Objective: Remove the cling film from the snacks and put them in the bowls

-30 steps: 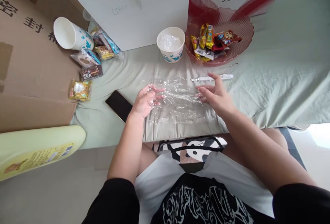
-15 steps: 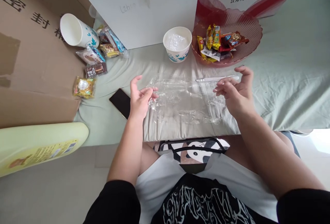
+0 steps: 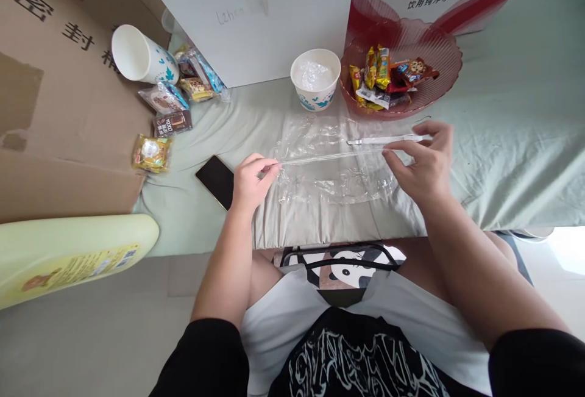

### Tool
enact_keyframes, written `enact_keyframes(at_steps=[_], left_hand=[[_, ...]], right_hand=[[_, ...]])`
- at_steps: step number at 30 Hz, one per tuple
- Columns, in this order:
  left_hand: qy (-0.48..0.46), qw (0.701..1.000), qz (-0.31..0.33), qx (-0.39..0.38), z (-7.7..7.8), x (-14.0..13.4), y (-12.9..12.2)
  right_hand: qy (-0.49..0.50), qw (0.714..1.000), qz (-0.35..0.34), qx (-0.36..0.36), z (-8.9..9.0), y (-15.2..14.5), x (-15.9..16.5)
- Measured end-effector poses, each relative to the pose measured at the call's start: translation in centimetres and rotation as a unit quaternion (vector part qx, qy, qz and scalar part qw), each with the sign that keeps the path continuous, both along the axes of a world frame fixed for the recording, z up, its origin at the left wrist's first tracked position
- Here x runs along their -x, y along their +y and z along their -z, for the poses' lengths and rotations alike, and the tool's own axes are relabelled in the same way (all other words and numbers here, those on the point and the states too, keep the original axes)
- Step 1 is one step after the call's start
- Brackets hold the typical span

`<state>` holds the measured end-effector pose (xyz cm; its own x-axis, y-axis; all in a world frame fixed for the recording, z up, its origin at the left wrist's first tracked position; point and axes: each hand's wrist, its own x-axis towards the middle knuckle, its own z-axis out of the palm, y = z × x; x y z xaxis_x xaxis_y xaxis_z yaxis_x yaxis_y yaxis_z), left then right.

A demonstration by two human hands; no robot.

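Note:
A sheet of clear plastic film (image 3: 329, 174) is spread over the cloth in front of me, with one edge pulled into a taut line between my hands. At its left end, my left hand (image 3: 254, 181) pinches that edge between thumb and fingers. The opposite end of the line is pinched by my right hand (image 3: 427, 162), whose other fingers curl above. Just beyond the line lies a slim white utensil (image 3: 381, 140), partly behind my right fingers; its exact kind is unclear. A paper cup (image 3: 315, 95) holding crumpled clear plastic stands behind the film.
A pink ribbed bowl (image 3: 439, 89) holds wrapped snacks. Left are a dark phone (image 3: 214, 180), snack packets (image 3: 152, 153), a tipped paper cup (image 3: 137, 58), a cardboard box (image 3: 68, 122) and a yellow-green bottle (image 3: 68, 257). A white box (image 3: 274, 19) stands behind.
My hands have closed on the film's edge, and it has been drawn into a straight line between them. Left fingers, spread before, now pinch together.

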<state>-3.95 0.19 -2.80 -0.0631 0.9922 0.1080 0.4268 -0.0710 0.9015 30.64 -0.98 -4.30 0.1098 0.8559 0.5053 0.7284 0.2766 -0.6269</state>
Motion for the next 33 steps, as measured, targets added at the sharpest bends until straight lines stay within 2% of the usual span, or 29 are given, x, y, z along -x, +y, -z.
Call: enact_keyframes(at_steps=[2,4,6,7,8,10,11,12,13,15,17,19,21,23,25,26,27,29,31,33], left_hand=[[-0.008,1.0,-0.012,-0.021,-0.4,0.1,0.0],[-0.054,0.998,-0.004,-0.032,-0.8,0.1,-0.1],[-0.131,0.991,0.014,-0.016,-1.3,-0.1,-0.3],[-0.173,0.985,0.018,0.004,-1.5,-0.2,-0.4],[-0.211,0.977,0.018,0.031,-1.6,-0.4,-0.5],[-0.27,0.958,0.006,0.094,-2.0,-0.7,-0.4],[-0.29,0.949,0.0,0.126,-2.1,-0.9,-0.3],[-0.303,0.94,-0.002,0.159,-2.2,-1.0,-0.1],[-0.31,0.931,0.0,0.195,-2.3,-1.1,0.1],[-0.313,0.909,0.011,0.275,-2.3,-1.3,0.6],[-0.307,0.883,0.037,0.353,-2.1,-1.7,1.1],[-0.294,0.864,0.075,0.401,-1.7,-2.3,1.5],[-0.278,0.854,0.127,0.42,-1.2,-2.9,1.7],[-0.283,0.847,0.164,0.419,-0.8,-3.4,1.7],[-0.328,0.845,0.155,0.393,-0.5,-3.7,1.6],[-0.362,0.847,0.133,0.367,-0.5,-3.9,1.5],[-0.397,0.848,0.109,0.334,-0.5,-4.1,1.3],[-0.451,0.843,0.089,0.279,-0.4,-4.7,0.8],[-0.47,0.83,0.128,0.271,-0.3,-5.4,0.2],[-0.448,0.817,0.198,0.304,0.0,-5.9,-0.2]], right_hand=[[0.001,0.999,-0.009,-0.032,-0.9,-0.3,0.1],[0.022,0.997,-0.058,-0.044,-2.0,-0.7,0.2],[0.09,0.986,-0.137,0.011,-2.9,-1.2,0.0],[0.144,0.971,-0.179,0.073,-3.2,-1.5,-0.3],[0.206,0.943,-0.215,0.15,-3.5,-1.8,-0.6],[0.324,0.856,-0.268,0.301,-3.7,-2.2,-1.7],[0.371,0.811,-0.286,0.35,-3.6,-2.3,-2.2],[0.408,0.778,-0.292,0.378,-3.4,-2.2,-2.7],[0.436,0.762,-0.283,0.387,-3.1,-2.0,-3.0],[0.473,0.77,-0.224,0.364,-2.4,-1.3,-2.8],[0.496,0.789,-0.147,0.331,-1.7,-0.5,-1.4],[0.51,0.784,-0.136,0.325,-1.1,0.0,1.0],[0.49,0.758,-0.223,0.369,-0.8,0.0,3.3],[0.42,0.712,-0.345,0.445,-0.9,-0.4,4.8],[0.349,0.669,-0.426,0.499,-1.2,-0.9,5.5],[0.331,0.662,-0.44,0.509,-1.3,-1.2,5.7],[0.331,0.667,-0.435,0.507,-1.4,-1.4,5.8],[0.37,0.701,-0.375,0.482,-1.4,-1.7,6.0],[0.416,0.736,-0.29,0.448,-1.2,-1.8,6.3],[0.433,0.763,-0.225,0.424,-0.9,-1.8,6.6]])
